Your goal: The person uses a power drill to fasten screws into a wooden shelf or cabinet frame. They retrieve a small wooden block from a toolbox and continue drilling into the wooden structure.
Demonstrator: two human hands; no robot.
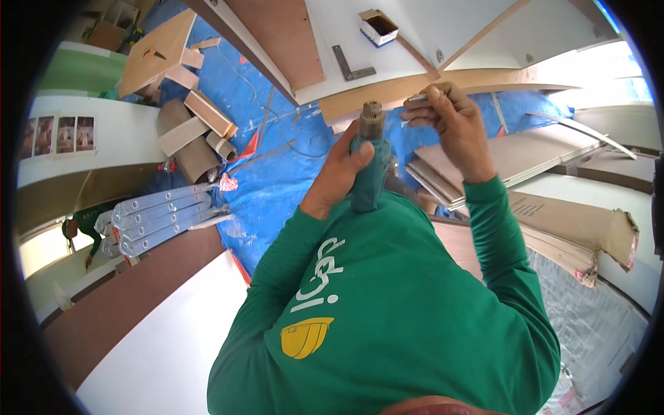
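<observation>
My left hand [337, 171] is wrapped round a teal power drill [372, 176] in front of my chest. Its toothed metal chuck [372, 119] points up and away from me, and no bit shows in it. To the right of the chuck, my right hand [453, 119] pinches a short, shiny metal piece [417, 99] between thumb and fingers. Part of that piece is hidden by the fingers, so its exact kind cannot be made out. It is held apart from the drill.
Ahead, a white panel [415, 52] carries an L-shaped square [349, 68] and a small open box [379, 29]. Stacked boards [512, 162] lie on the right. Left are a folded ladder [166, 218], wood offcuts [185, 135] and another person [84, 228]. Blue sheeting [266, 162] covers the floor.
</observation>
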